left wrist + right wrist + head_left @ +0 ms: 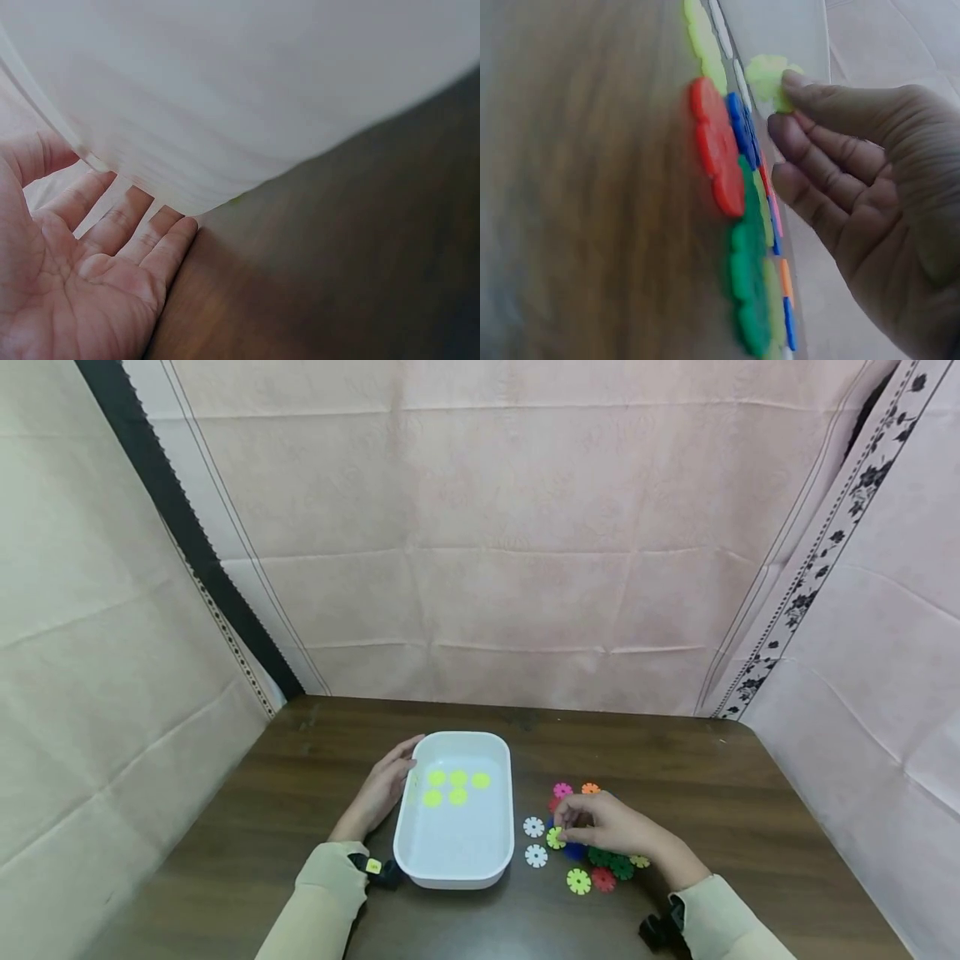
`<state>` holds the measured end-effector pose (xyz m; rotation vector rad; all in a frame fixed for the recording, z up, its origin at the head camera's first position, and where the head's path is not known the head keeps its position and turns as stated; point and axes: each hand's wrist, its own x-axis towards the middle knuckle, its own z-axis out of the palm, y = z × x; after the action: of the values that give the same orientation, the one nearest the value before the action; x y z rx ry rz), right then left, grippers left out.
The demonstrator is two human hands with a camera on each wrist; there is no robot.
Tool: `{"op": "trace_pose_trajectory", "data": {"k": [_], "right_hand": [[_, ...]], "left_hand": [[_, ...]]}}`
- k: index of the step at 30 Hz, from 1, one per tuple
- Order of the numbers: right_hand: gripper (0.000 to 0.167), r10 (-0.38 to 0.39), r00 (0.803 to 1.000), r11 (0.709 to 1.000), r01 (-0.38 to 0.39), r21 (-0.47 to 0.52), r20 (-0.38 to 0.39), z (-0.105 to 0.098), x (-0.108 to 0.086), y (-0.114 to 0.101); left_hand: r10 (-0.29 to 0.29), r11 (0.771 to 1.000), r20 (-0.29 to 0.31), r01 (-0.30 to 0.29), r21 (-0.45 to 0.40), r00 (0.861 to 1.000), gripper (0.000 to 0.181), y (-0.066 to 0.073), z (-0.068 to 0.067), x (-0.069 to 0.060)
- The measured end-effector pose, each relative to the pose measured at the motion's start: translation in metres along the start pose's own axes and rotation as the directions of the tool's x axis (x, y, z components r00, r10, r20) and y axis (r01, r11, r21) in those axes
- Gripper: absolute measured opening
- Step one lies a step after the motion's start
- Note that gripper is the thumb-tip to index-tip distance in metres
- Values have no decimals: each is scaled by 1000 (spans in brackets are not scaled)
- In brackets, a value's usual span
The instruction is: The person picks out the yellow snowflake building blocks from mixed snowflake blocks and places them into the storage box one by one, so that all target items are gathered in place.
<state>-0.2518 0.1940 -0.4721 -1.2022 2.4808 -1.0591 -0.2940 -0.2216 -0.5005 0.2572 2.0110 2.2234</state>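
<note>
Right wrist view: a yellow-green disc (769, 73) is pinched between the thumb and fingertips of my right hand (603, 823). From the head, I see it at the left border of the coloured discs (622, 867), right of the white tray (452, 850). Two white discs (533, 827) lie nearest the tray, a narrow strip of table (675, 760) separating them from its right rim. Five yellow-green pieces (458, 778) sit toward its far end. My left hand (381, 789), fingers extended, rests against its left wall. Table stretches well past the discs to the right edge.
</note>
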Motion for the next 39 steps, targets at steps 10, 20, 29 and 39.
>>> {"op": "trace_pose_trajectory", "data": {"k": [10, 20, 29, 39], "right_hand": [[13, -42, 997, 999, 43, 14, -72, -12, 8, -3], [12, -44, 996, 999, 45, 12, -78, -23, 31, -17], [15, -73, 991, 997, 75, 20, -112, -21, 72, -31], [10, -87, 995, 978, 95, -184, 49, -3, 131, -48]], "left_hand": [[-13, 1000, 14, 13, 3, 1000, 47, 0, -2, 0], [14, 1000, 63, -13, -9, 998, 51, 3, -5, -1], [8, 1000, 68, -6, -24, 998, 55, 4, -5, -2], [13, 999, 82, -9, -40, 997, 56, 5, -5, -3]]}}
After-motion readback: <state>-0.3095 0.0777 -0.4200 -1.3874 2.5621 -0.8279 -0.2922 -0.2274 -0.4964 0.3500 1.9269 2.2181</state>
